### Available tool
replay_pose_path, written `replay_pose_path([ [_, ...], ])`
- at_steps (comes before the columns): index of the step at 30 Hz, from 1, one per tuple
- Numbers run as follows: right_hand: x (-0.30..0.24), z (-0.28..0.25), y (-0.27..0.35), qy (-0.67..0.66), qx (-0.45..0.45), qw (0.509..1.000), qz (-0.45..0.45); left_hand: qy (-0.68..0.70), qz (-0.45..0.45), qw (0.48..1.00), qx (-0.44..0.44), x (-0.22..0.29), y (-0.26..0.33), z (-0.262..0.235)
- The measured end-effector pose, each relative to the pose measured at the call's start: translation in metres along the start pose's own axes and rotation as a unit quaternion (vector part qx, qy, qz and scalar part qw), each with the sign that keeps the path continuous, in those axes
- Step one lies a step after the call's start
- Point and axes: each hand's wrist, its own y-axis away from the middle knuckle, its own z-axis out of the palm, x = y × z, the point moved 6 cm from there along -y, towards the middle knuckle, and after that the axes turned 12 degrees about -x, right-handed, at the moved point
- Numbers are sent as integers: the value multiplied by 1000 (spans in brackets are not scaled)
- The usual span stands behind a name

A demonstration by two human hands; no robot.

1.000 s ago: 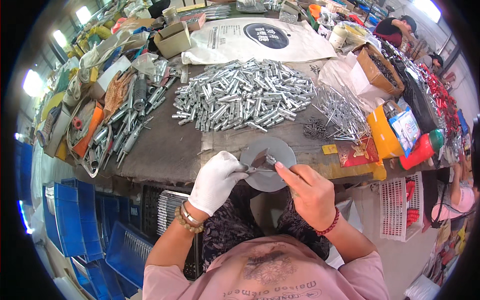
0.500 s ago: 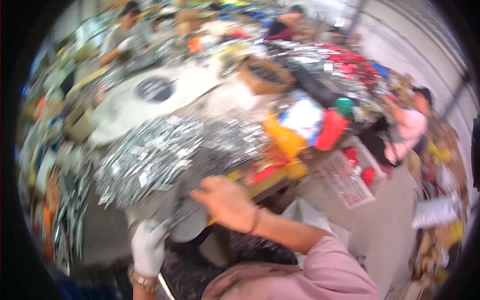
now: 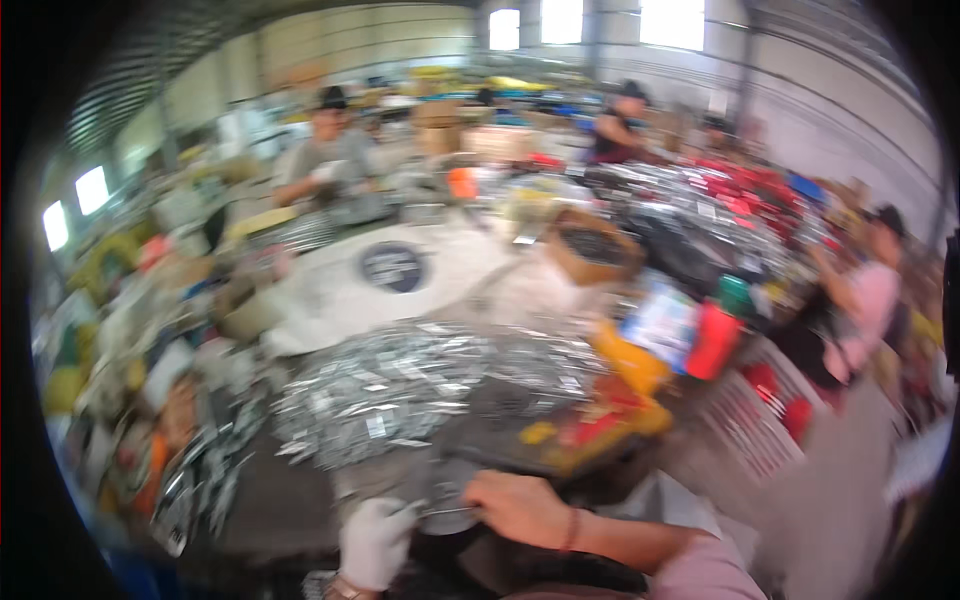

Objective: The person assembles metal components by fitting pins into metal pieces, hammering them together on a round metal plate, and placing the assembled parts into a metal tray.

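Observation:
At the table's near edge, my left hand (image 3: 375,542), in a white glove, has its fingers curled in at the left side of a grey, flat piece with a rounded lower edge (image 3: 447,497). My bare right hand (image 3: 520,508), a dark band at its wrist, pinches the right side of that piece. Blur hides what kind of thing it is. Beyond my hands lies a heap of shiny silver strip-like pieces (image 3: 375,425). A dark flat sheet or pouch (image 3: 500,400) rests at the heap's right side.
A white sack with a dark round print (image 3: 450,245) lies across the table. To the right are a cardboard box (image 3: 590,255), yellow packaging (image 3: 635,365), a red container with a green top (image 3: 715,340) and a pale crate (image 3: 755,425). Several people work around the table.
The view has tilted up, so the scene and my hands sit lower, showing more of the hall. Both hands stay at the grey piece.

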Motion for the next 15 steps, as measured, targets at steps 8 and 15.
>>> replay_pose_path([
  [8,-16,-6,-12,59,-24,996,-70,-25,-54,997,-41,0,21,2],
  [15,-16,-5,-15,30,-17,996,-77,-22,-45,998,-32,-5,20,2],
])
